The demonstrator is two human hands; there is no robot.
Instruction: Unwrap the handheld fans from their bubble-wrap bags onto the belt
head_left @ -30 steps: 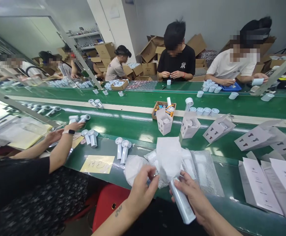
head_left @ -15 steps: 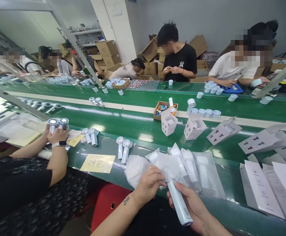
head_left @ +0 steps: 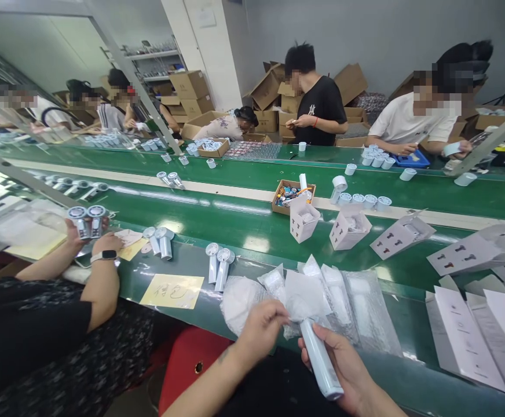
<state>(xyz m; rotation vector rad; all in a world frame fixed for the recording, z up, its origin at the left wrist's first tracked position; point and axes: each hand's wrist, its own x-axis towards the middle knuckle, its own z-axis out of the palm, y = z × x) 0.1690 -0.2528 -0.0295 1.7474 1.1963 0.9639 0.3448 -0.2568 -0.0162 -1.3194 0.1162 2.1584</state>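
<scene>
Head view, cylindrical handle, filmy wrap

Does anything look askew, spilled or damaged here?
The cartons heaped by the back wall look askew: some tilt at odd angles. I see no spill, and the fan in the right hand shows no visible damage.

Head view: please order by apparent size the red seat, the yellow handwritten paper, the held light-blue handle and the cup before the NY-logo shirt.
1. Red seat, partly hidden
2. Yellow handwritten paper and light-blue handle: too alike to rank
3. Cup, also farthest away
</scene>
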